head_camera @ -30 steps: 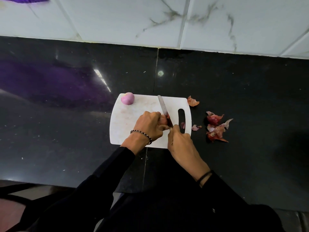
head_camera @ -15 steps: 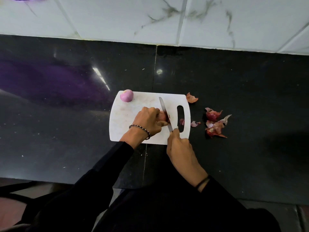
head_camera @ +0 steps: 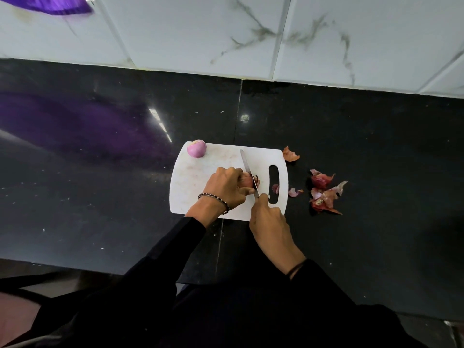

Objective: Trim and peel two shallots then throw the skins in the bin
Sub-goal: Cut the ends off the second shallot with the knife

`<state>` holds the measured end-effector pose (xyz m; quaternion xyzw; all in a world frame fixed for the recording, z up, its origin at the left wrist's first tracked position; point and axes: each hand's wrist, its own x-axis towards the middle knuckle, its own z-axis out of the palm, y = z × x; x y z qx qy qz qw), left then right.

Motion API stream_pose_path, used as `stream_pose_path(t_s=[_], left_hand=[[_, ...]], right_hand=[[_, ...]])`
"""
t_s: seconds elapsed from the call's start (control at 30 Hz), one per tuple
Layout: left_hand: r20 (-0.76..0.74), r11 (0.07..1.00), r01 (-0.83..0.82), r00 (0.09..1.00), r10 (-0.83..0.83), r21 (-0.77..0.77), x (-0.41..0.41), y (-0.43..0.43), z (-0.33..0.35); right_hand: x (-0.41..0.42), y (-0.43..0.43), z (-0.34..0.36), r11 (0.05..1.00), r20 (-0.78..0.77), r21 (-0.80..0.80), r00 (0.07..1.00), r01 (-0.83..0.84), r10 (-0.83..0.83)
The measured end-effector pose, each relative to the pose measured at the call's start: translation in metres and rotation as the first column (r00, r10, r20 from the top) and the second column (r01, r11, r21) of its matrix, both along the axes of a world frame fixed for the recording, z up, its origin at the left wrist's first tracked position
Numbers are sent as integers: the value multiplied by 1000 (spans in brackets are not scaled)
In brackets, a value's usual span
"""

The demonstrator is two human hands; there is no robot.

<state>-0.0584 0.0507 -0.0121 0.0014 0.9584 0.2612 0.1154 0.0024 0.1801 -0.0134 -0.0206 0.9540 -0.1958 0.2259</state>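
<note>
no readable text, labels or numbers anywhere

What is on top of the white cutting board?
A peeled shallot sits at its far left corner. The left hand holds a second shallot; the right hand sets a knife across it. The left hand hides most of it.

There are two shallots, a peeled pinkish-purple shallot (head_camera: 196,148) and an unpeeled reddish-brown shallot (head_camera: 247,179), one white rectangular plastic cutting board (head_camera: 200,177), one slim steel-bladed knife (head_camera: 245,162), at least five papery reddish skin scraps (head_camera: 324,197), and two hands, the left hand (head_camera: 226,187) and the right hand (head_camera: 270,222).
</note>
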Motion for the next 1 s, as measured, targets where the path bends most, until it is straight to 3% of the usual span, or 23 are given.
stream_pose_path(t_s=[0.17, 0.47, 0.6, 0.8, 1.0], left_hand=[[30, 1000, -31, 999, 31, 0, 1, 1, 3], [6, 1000, 13, 1000, -13, 20, 4, -8, 5], [-77, 993, 53, 996, -45, 106, 10, -16, -1], [-85, 976, 61, 995, -45, 209, 15, -30, -11], [-120, 986, 169, 979, -166, 8, 9, -27, -8]], right_hand=[[12, 11, -1, 998, 63, 44, 997, -46, 43], [10, 10, 3, 996, -15, 81, 999, -46, 47], [6, 10, 3, 999, -8, 24, 1000, -26, 26], [6, 15, 1, 998, 13, -59, 1000, 8, -7], [5, 16, 1, 999, 14, -37, 1000, -7, 8]])
